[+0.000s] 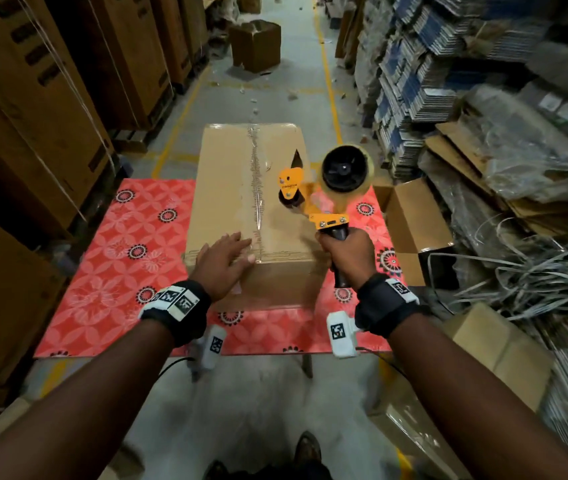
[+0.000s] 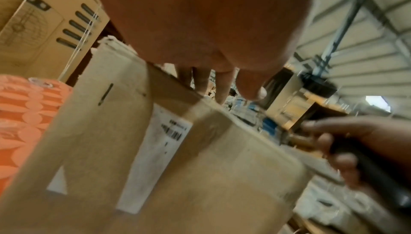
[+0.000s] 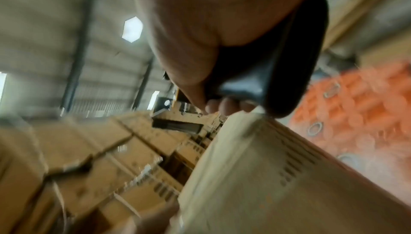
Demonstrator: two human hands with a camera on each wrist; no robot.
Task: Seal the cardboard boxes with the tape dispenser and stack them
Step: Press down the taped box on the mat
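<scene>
Your left hand (image 1: 222, 263) lies flat, fingers straight, on the taped box (image 1: 241, 188); your right hand (image 1: 348, 256) has its grip wrapped round the tape dispenser (image 1: 317, 188), raised above the box.

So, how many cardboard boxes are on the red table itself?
1. The sealed cardboard box stands on the red table, under the left hand. An open box sits just past the table's right edge; whether it rests on the table is unclear.

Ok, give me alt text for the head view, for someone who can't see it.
A left hand presses flat on a taped cardboard box on a red patterned table, while the right hand grips a yellow tape dispenser above it.
</scene>
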